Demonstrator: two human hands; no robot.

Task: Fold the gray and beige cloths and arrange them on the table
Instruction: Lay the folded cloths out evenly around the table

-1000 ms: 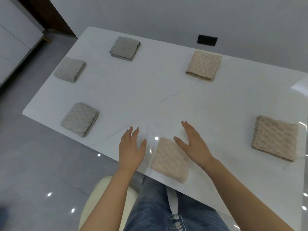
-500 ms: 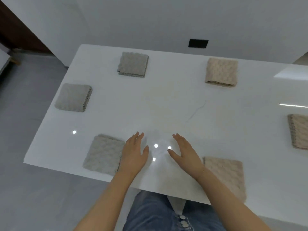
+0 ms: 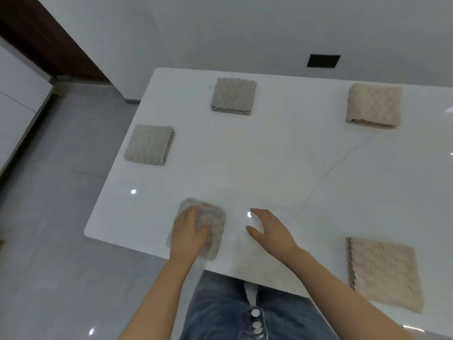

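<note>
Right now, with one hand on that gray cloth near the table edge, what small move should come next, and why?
Probably the left hand should nudge the near gray cloth a little away from the table edge. It lies close to the edge and slightly askew, while the other two gray cloths sit squarer. The right hand is bare.

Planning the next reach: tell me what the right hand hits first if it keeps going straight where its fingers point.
The right hand points up-left across bare table. The way looks free; extended far, the line runs between the left-edge gray cloth and the far gray cloth, though exact aim is uncertain.
</note>
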